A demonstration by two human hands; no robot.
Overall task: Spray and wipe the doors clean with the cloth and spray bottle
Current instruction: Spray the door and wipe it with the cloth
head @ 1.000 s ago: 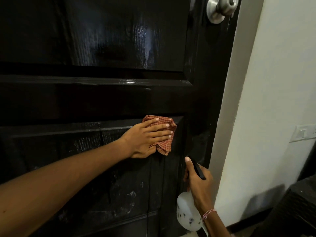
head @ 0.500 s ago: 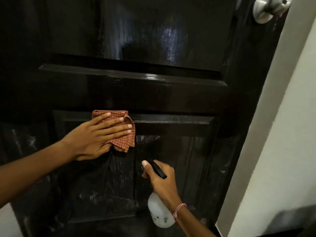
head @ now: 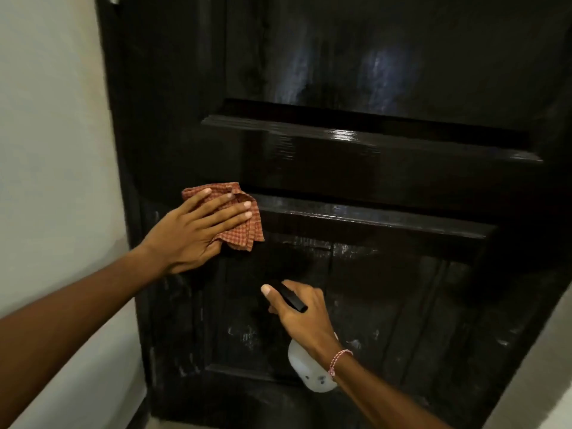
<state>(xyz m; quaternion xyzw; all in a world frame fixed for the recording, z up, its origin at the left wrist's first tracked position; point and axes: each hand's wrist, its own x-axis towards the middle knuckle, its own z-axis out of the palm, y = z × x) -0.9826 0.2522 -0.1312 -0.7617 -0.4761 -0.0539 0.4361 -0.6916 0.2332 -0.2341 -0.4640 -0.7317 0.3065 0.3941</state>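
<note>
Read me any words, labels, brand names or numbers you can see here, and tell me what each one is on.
None can be read.
The white spray bottle bears a few small dark marks, too blurred to read.
The door, cloth and wall show no writing.

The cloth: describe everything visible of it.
The cloth is a checked fabric, red-orange and pale, looking like thin woven cotton. It is crumpled into loose folds and pressed against the dark glossy door, at the upper left corner of its lower panel. The left hand lies on it with straight fingers; its edges show above and below them.
</note>
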